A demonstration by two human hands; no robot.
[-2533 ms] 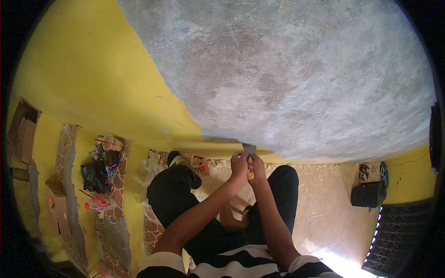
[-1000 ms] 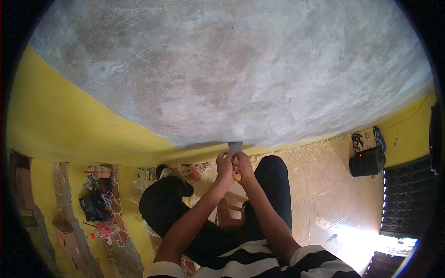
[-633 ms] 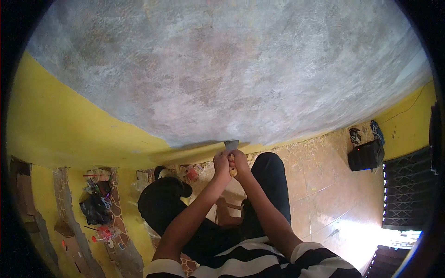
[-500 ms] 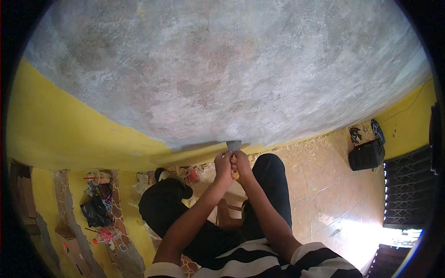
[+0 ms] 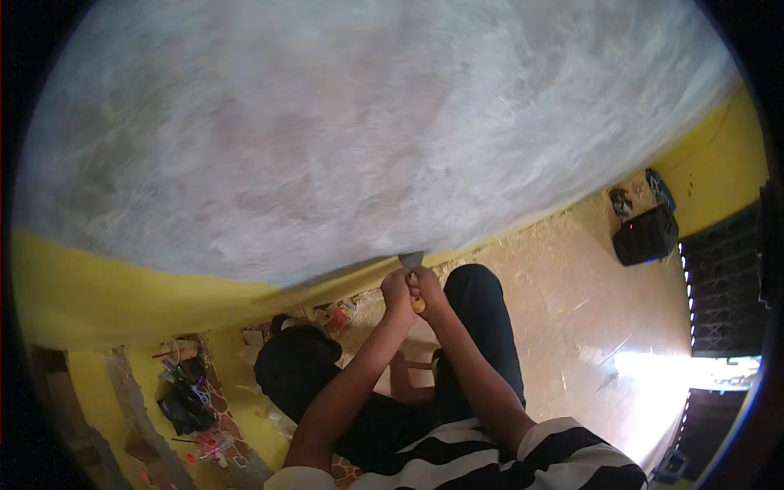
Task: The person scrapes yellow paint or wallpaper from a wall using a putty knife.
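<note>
Both my hands are wrapped round the handle of a paint scraper (image 5: 412, 260). Its flat grey blade points away from me, at the low border between the scraped wall (image 5: 351, 155) and a strip of yellow paint (image 5: 155, 273). Whether the blade touches the wall I cannot tell. My left hand (image 5: 396, 289) grips from the left, and my right hand (image 5: 431, 287) closes over the handle from the right. The yellowish handle end shows between and below the hands. Most of the handle is hidden by fingers.
Paint flakes lie along the wall's foot on the tiled floor (image 5: 563, 310). A black speaker-like box (image 5: 645, 237) stands at the right, near a dark folding gate (image 5: 727, 302). On the left, ledges hold a black plastic bag (image 5: 184, 407) and clutter. A dark cap (image 5: 298, 359) shows beside my left arm.
My view has tilted, so the right side sits higher and the left side lower. Both hands keep their grip on the scraper, almost unmoved in the picture.
</note>
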